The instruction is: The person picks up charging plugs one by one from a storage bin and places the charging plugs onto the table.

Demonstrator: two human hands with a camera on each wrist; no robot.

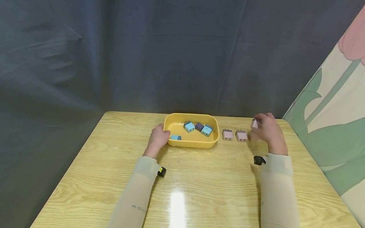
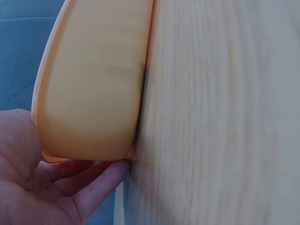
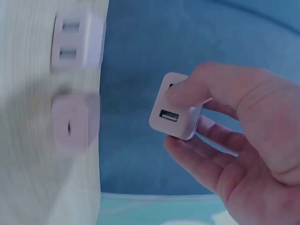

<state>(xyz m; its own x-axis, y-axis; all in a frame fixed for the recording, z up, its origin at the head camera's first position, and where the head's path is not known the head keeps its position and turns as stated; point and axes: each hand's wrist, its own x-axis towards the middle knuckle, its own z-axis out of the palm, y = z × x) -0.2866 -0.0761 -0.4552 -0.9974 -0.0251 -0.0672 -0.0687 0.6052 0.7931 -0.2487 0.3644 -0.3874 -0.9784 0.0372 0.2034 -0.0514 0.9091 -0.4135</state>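
My left hand (image 1: 159, 136) grips the left end of a yellow plastic basket (image 1: 194, 144), thumb at the rim. In the left wrist view, its fingers (image 2: 101, 187) lie against the outer wall. Several light-blue USB chargers (image 1: 189, 127) and a dark purple block (image 1: 199, 127) lie inside the basket. My right hand (image 1: 269, 131) pinches a pink USB charger (image 3: 161, 105) between thumb and fingers, raised off the table; a USB port faces the right wrist camera. Two pink chargers (image 1: 227, 134) stand to the basket's right, and another pink charger (image 1: 253, 136) is partly hidden beneath my right hand.
The wooden table (image 1: 211, 183) ends at the back against a dark blue-grey curtain (image 1: 185, 63). A floral cloth (image 1: 336, 126) with green leaves hangs along the right side. Black wrist cameras (image 1: 259, 160) sit at both sleeve cuffs.
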